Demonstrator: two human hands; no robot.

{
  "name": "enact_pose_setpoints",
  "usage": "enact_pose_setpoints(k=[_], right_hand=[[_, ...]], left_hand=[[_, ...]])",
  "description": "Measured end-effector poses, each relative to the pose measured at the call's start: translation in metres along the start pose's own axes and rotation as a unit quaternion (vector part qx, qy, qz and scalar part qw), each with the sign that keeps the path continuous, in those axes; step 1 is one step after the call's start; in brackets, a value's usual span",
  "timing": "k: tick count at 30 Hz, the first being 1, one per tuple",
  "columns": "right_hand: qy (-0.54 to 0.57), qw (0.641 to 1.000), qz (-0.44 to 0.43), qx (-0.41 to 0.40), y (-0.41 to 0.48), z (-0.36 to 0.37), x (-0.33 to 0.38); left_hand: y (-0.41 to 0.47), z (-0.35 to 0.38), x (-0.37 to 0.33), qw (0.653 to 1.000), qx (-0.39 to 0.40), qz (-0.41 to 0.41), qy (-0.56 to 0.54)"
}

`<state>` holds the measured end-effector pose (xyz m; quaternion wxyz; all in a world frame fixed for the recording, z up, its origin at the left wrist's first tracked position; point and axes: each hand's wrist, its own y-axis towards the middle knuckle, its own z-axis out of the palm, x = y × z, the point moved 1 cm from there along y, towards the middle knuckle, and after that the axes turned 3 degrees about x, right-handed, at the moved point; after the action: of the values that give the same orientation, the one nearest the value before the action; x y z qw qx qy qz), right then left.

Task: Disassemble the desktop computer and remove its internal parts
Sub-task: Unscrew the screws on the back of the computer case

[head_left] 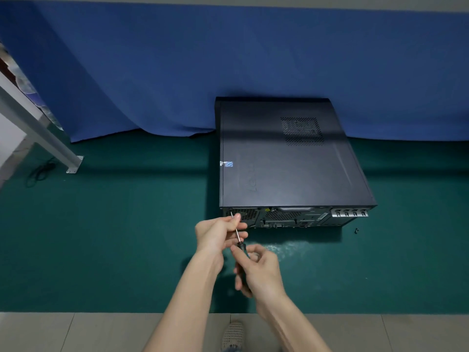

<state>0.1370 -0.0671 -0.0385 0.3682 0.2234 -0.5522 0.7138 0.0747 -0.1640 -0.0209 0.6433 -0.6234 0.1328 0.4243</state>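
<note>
Desktop computer case (286,161): black painted sheet metal, matt and finely textured, faintly scuffed; punched vent grille (302,130) in the top panel. Rear panel (279,217): bare perforated metal; slot covers (349,212) bright and silvery. Sticker (226,164): glossy, with a holographic sheen. Screwdriver (241,247): thin polished metal shaft, black plastic-looking handle. Mat (114,224): dark green, smooth, dull glare patch beside the case. Backdrop (177,72): blue cloth, matt, softly creased. Floor tiles (76,331): beige, smooth. Post (38,130): grey painted metal. Shoe (233,334): pale open mesh.
</note>
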Motion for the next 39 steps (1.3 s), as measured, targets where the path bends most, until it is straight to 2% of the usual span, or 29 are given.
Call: enact_pose_setpoints(k=[2, 4, 6, 8, 10, 11, 13, 16, 18, 21, 23, 26, 28, 31, 35, 39], right_hand=[[0.017, 1.000, 0.017, -0.006, -0.001, 0.001, 0.005], [0.124, 0.984, 0.108, 0.075, -0.005, 0.001, 0.011], [0.174, 0.969, 0.129, 0.116, -0.009, -0.002, 0.014], [0.111, 0.986, 0.085, 0.092, -0.007, -0.002, 0.011], [0.006, 0.999, 0.045, 0.021, -0.003, -0.002, 0.008], [-0.013, 0.999, 0.039, 0.003, -0.003, -0.003, 0.007], [0.045, 0.996, 0.070, 0.030, -0.005, -0.003, 0.011], [0.177, 0.972, 0.126, 0.091, -0.008, -0.003, 0.015], [0.138, 0.984, 0.089, 0.076, -0.006, -0.002, 0.012], [-0.006, 0.999, 0.038, -0.011, -0.002, -0.004, 0.008], [0.019, 0.998, 0.061, 0.002, -0.003, -0.007, 0.011], [0.146, 0.976, 0.131, 0.091, -0.008, -0.008, 0.019], [0.111, 0.985, 0.101, 0.086, -0.007, -0.006, 0.017], [-0.013, 0.999, 0.043, 0.009, -0.003, -0.003, 0.010], [0.102, 0.987, 0.097, 0.072, -0.007, -0.002, 0.015], [0.043, 0.996, 0.063, 0.056, -0.008, -0.006, 0.015]], left_hand=[[0.000, 0.003, -0.002, 1.000, -0.016, 0.009, 0.014], [0.002, 0.001, -0.003, 1.000, 0.000, -0.015, -0.022], [0.001, -0.003, -0.003, 0.997, 0.041, -0.034, -0.054], [0.001, -0.004, -0.002, 0.996, 0.055, -0.028, -0.059], [0.002, 0.001, -0.003, 0.999, 0.024, -0.003, -0.028], [0.003, 0.003, -0.004, 1.000, 0.008, 0.006, -0.014], [0.004, 0.004, -0.006, 1.000, 0.004, 0.006, -0.015], [0.004, 0.000, -0.005, 0.997, 0.047, -0.014, -0.067], [0.003, -0.001, -0.002, 0.994, 0.061, -0.012, -0.092], [0.003, 0.002, -0.001, 0.998, 0.025, 0.002, -0.064], [0.002, 0.004, -0.003, 0.999, 0.018, 0.004, -0.047], [0.003, 0.000, -0.004, 0.996, 0.046, -0.011, -0.079], [0.003, -0.001, -0.004, 0.995, 0.057, -0.009, -0.084], [0.003, 0.002, -0.003, 1.000, 0.011, 0.012, -0.025], [0.002, 0.003, -0.006, 0.998, 0.015, 0.007, -0.056], [0.000, 0.005, -0.002, 0.995, 0.022, 0.019, -0.092]])
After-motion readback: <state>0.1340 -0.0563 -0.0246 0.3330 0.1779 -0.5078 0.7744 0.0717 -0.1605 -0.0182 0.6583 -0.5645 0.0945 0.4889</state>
